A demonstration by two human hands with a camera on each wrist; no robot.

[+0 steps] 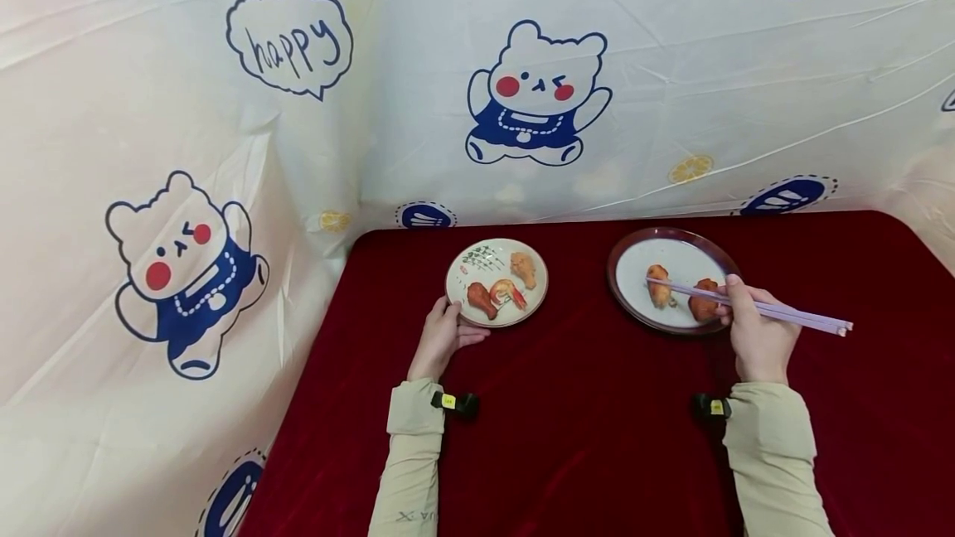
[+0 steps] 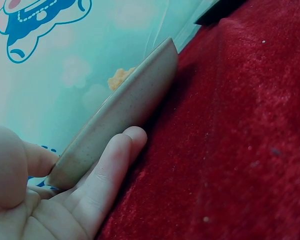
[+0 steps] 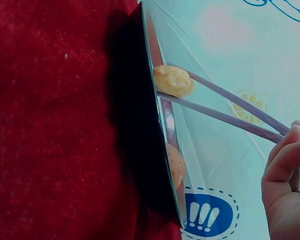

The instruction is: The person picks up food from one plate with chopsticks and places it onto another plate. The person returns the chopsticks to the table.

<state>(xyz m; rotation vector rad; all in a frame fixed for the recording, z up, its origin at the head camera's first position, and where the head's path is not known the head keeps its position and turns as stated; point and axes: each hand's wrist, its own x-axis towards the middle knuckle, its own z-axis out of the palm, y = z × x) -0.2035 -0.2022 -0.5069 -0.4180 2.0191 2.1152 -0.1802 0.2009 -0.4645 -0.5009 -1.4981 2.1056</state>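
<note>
My left hand (image 1: 442, 340) grips the near left rim of a small patterned plate (image 1: 539, 295), thumb at the edge and fingers underneath. On that plate lie a brown drumstick (image 1: 481, 300), a shrimp (image 1: 511, 295) and a golden fried piece (image 1: 523, 269). Over at the right, my right hand (image 1: 763, 342) holds a pair of lilac chopsticks (image 1: 809, 321). Their tips lie on either side of a chicken wing (image 3: 174, 81) in a dark-rimmed plate (image 1: 688, 259). A browner fried piece (image 1: 704, 300) sits beside the wing, partly behind the chopsticks.
Dark red velvet cloth (image 1: 567, 413) covers the table. Behind and to the left hangs a pale curtain (image 1: 418, 106) printed with cartoon bears. Each wrist wears a small black camera on a strap, such as the left camera (image 1: 467, 406).
</note>
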